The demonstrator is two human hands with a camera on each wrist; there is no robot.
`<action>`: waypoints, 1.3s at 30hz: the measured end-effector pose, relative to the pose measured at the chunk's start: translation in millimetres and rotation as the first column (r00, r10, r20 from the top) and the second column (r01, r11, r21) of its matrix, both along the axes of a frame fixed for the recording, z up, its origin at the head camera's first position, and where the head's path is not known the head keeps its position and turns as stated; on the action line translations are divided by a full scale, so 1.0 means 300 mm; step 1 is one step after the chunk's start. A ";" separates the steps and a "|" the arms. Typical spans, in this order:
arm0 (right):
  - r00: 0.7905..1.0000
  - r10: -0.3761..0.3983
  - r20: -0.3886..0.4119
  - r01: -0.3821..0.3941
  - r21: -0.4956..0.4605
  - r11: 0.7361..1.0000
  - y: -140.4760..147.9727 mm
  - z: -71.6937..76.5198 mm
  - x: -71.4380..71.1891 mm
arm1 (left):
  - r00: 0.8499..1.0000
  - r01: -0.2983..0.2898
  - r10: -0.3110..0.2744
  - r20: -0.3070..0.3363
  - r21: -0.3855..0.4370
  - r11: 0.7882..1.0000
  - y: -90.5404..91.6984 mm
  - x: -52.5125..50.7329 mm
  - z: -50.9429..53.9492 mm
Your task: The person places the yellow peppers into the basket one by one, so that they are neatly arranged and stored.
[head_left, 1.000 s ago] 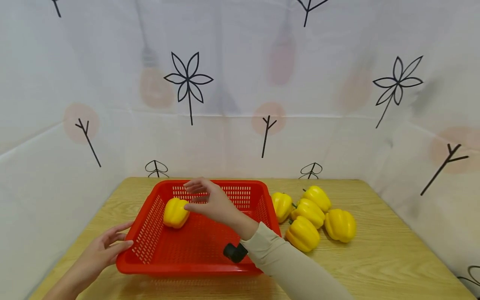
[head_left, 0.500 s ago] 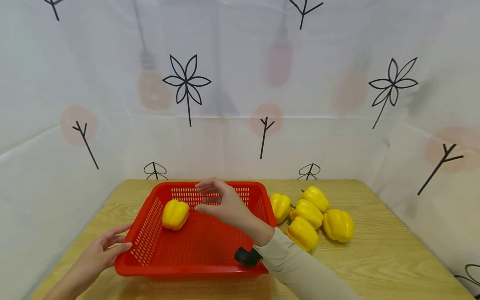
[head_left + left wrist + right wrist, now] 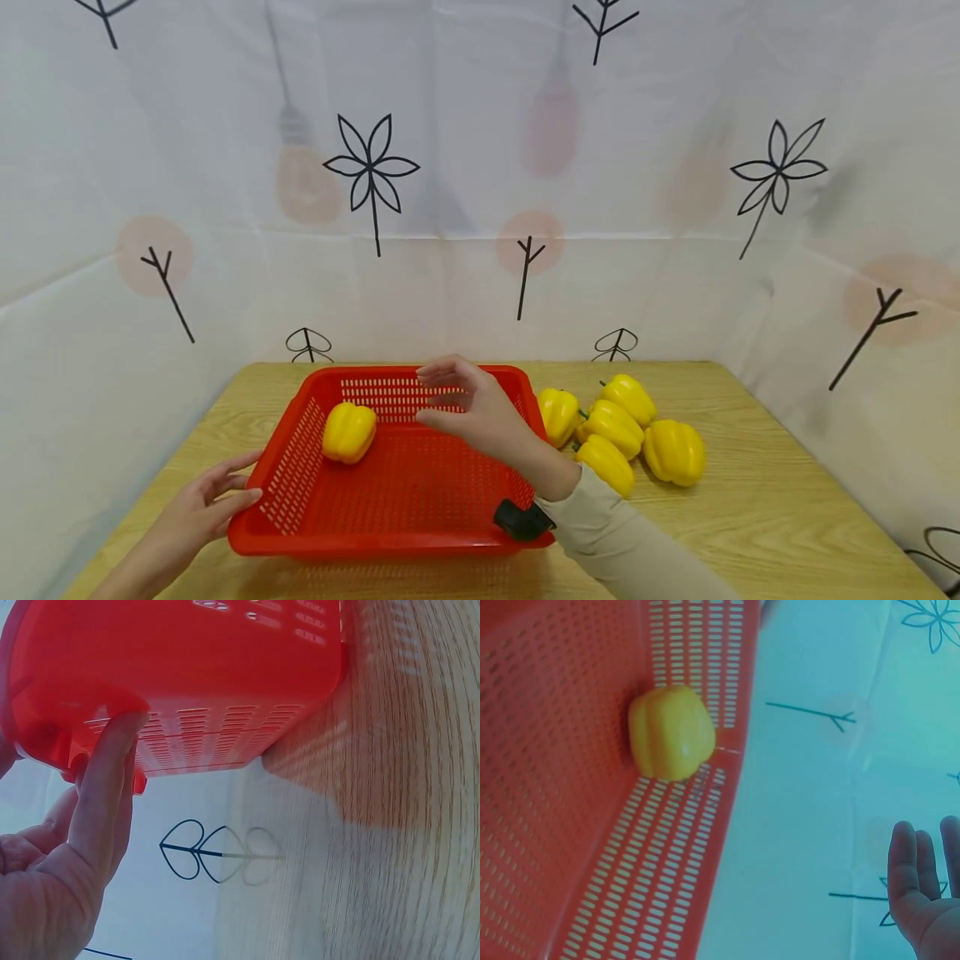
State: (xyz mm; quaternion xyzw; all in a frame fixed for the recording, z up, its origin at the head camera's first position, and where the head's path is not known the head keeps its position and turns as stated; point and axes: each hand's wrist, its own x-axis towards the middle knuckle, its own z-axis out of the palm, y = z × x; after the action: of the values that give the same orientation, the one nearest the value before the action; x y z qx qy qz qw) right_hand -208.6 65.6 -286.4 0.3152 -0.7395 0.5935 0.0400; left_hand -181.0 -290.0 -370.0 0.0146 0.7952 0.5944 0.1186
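A red plastic basket [image 3: 390, 546] with slotted walls stands on the table. My left hand [image 3: 195, 508] holds its left rim; in the left wrist view the fingers [image 3: 105, 787] lie under the rim against the outer wall. Inside the basket, towards the back left, sits one yellow bell pepper [image 3: 349, 432]. My right hand [image 3: 480, 417] is over the basket's right half, its fingers spread apart from the thumb with nothing between them. The right wrist view shows the pepper [image 3: 671, 733] apart from this hand [image 3: 930, 900].
Several more yellow bell peppers [image 3: 611, 427] lie grouped on the wooden table [image 3: 750, 517], right of the basket. A black wrist camera [image 3: 523, 520] hangs under my right wrist. A patterned white cloth [image 3: 465, 283] stands behind and at both sides.
My right hand has moved right, away from the pepper in the basket, its fingers still apart. My left hand stays at the rim. The view has shifted slightly.
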 end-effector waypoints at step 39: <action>0.986 -0.150 0.068 0.152 -0.026 0.988 0.251 -0.044 0.092 | 0.999 0.010 -0.009 -0.036 0.026 1.000 0.005 0.009 0.009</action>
State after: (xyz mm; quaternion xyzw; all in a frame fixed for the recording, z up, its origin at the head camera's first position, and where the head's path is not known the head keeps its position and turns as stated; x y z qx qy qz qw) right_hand -181.2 141.0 -299.6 0.2382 -0.7528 0.6102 0.0654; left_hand -178.3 -288.6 -367.2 0.0308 0.7893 0.6038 0.1068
